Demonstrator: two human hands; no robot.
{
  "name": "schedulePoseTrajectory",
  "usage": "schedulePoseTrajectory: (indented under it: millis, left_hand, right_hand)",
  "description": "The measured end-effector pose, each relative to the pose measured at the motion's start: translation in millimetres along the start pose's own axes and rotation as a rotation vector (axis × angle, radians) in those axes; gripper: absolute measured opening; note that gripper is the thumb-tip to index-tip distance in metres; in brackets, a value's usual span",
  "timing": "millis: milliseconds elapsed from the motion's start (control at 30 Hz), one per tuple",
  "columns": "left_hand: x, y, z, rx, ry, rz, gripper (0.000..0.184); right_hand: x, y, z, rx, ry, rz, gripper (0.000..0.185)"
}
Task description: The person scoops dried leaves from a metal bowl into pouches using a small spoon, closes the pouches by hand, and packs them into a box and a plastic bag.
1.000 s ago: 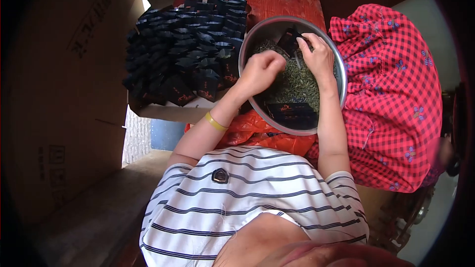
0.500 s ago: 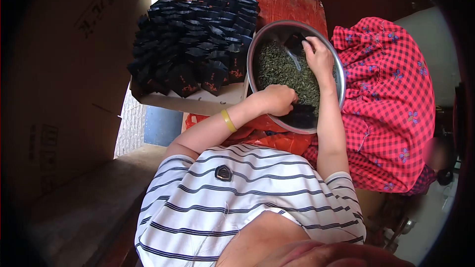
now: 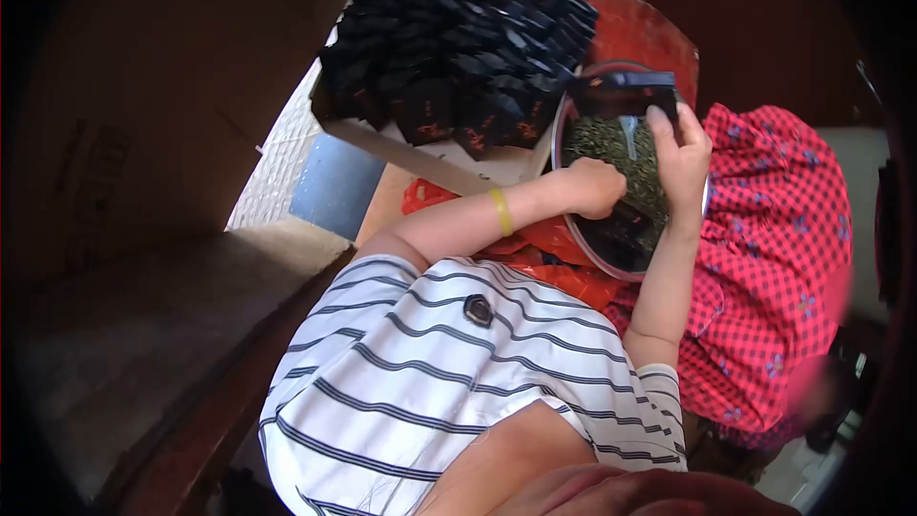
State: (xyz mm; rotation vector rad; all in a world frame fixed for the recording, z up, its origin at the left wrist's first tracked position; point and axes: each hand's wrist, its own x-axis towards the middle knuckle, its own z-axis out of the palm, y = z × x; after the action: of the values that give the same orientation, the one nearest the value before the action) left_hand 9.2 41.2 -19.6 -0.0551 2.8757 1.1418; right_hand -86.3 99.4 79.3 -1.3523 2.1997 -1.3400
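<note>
Beside a red table (image 3: 659, 24), a black packet (image 3: 619, 94) pinched by the right hand (image 3: 683, 155) has risen to the far rim of a metal bowl (image 3: 602, 265), above the leaves (image 3: 602, 139), while the left hand (image 3: 594, 188) curls low, grip hidden.

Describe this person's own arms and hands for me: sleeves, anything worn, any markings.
The short left sleeve and right sleeve are white with paired thin dark stripes; both forearms are uncovered. The left hand is ungloved, with a plain yellow wristband around its wrist. The right hand is ungloved too, and its wrist bears no band. No markings can be made out.
</note>
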Motion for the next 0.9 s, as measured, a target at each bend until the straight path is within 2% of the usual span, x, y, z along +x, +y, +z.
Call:
schedulePoseTrajectory:
  millis: [67,100,133,200,233,300,367,433,500,533,567,600,667,733,800,900]
  left_hand:
    - [2,3,-3,-0.052,-0.049,-0.059,0.022]
    - [1,-6,12,-0.114,0.264,0.140,0.028]
    - [2,-21,40,-0.172,0.576,0.344,0.034]
    - [15,-44,76,-0.970,0.516,0.504,0.040]
    - [15,-52,72,-0.600,0.426,0.414,0.039]
    - [11,-55,65,-0.231,0.330,0.315,0.039]
    - [-10,-30,31,-0.728,0.404,0.407,0.024]
    - [-8,-12,28,-0.520,0.796,0.274,0.030]
    - [2,-11,10,-0.410,0.393,0.044,0.027]
    - [7,-10,-1,-0.313,0.186,-0.046,0.027]
    - [2,-8,-4,-0.390,0.319,0.007,0.019]
    - [4,-13,1,-0.446,0.430,0.047,0.020]
    - [3,-16,-4,-0.539,0.525,0.055,0.017]
    - [2,-15,-11,-0.649,0.549,-0.026,0.016]
    - [6,-21,-9,-0.765,0.527,-0.095,0.015]
    - [6,-19,-11,-0.944,0.473,-0.187,0.012]
  right_hand:
    - [-7,-33,28,0.067,-0.176,-0.098,0.017]
    - [-9,-38,44,-0.003,-0.195,-0.213,0.017]
    - [-10,-47,57,-0.126,-0.247,-0.224,0.017]
    - [-9,-57,83,-0.311,-0.336,-0.254,0.019]
    - [-8,-54,96,-0.371,-0.376,-0.276,0.020]
    - [-9,-48,106,-0.407,-0.394,-0.328,0.022]
    - [-8,-52,102,-0.333,-0.388,-0.215,0.027]
    - [-8,-47,82,-0.259,-0.234,-0.190,0.027]
    - [2,-12,56,-0.074,-0.147,-0.197,0.022]
    - [6,-10,37,0.008,-0.129,-0.075,0.020]
    - [11,-3,18,0.092,-0.084,0.036,0.019]
    - [16,14,-3,0.121,-0.059,0.087,0.020]
    - [19,45,-35,0.266,0.036,0.137,0.022]
    - [15,67,-58,0.285,0.093,0.144,0.025]
    - [12,79,-68,0.455,0.066,0.252,0.027]
    - [6,100,-65,0.714,-0.151,0.238,0.028]
